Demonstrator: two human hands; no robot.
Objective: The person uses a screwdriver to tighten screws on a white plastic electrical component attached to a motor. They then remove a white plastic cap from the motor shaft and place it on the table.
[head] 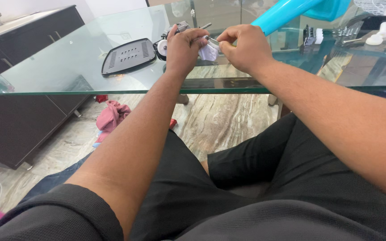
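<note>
My left hand and my right hand meet over a glass table. Between their fingertips is a small white cloth or tissue wrapped around a small metal part. My left hand's fingers pinch the metal part from the left, while my right hand's thumb and fingers hold the white cloth against it. Just behind my left hand sits a small grey motor-like assembly with a round white face.
A dark grey vented plastic cover lies left of my hands. A turquoise plastic piece, a black comb-like part and white pieces sit at the back right. A black cabinet and a pink cloth are below.
</note>
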